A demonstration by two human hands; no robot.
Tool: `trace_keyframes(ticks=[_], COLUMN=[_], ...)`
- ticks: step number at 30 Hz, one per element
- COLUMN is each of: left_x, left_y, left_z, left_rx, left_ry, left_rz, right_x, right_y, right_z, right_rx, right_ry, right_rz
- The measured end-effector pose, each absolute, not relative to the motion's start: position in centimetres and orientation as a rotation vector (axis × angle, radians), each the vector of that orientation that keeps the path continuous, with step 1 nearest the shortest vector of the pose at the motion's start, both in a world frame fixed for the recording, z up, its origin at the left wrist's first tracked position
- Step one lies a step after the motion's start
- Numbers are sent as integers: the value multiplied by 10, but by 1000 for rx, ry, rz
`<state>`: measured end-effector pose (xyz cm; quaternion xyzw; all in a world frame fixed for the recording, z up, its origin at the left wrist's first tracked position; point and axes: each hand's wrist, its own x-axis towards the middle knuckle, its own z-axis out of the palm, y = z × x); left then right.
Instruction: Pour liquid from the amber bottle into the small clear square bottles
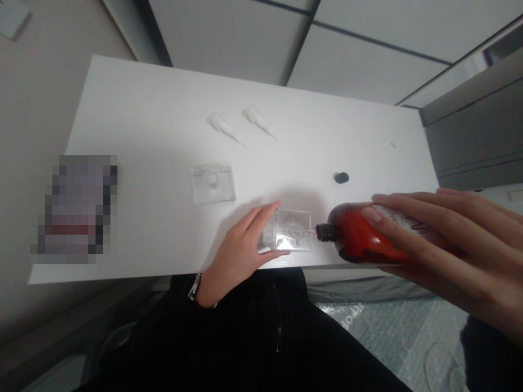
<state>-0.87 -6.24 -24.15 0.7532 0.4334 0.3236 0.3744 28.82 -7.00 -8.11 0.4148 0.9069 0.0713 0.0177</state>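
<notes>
My left hand (241,242) is closed round the near end of a small clear square bottle (292,228), thumb on one side and fingers on the other. From the right, my right hand (445,234) grips a large amber-red bottle (363,234) with a white label. This bottle is tilted over, its uncapped black threaded neck (326,233) at the right edge of the clear bottle. Something thin and clear shows between the two mouths; I cannot tell whether it is liquid. A small black cap (341,177) lies on the table beyond the amber bottle.
On the white table (143,120), a second clear square bottle (212,184) stands left of centre. Two pointed white nozzle caps (224,128) lie farther back. A blurred-out rectangular object (77,207) is at the left end. Grey panels (232,38) rise behind the table.
</notes>
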Motion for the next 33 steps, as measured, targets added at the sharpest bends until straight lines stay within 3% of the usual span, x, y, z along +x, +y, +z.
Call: trace_keyframes(ticks=[15, 21, 33], left_x=[-8, -8, -8], left_y=[-63, -63, -63], left_z=[-243, -242, -241], left_rx=[1931, 1925, 1911], left_ry=[1104, 1102, 1110], left_rz=[838, 835, 833], right_x=[288, 304, 283], right_y=[-69, -61, -67], right_z=[-74, -74, -65], right_rx=[1248, 1043, 1169], right_ry=[2778, 2843, 2744], right_rz=[209, 278, 228])
